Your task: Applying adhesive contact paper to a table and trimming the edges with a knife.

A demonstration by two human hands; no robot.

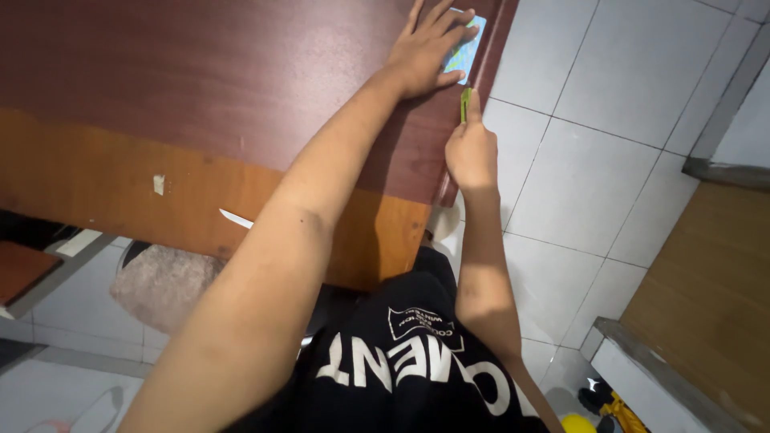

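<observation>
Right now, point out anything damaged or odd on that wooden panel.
The wooden panel has a white chip in its orange-brown band and a pale sliver at its lower edge. Otherwise nothing stands out.

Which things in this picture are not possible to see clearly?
- Head view: pale blue card on the wooden board, mostly covered by the left hand.
- Green tool: mostly hidden in the right hand; its tip is too small.
- Yellow object: cut off by the bottom edge.
</observation>
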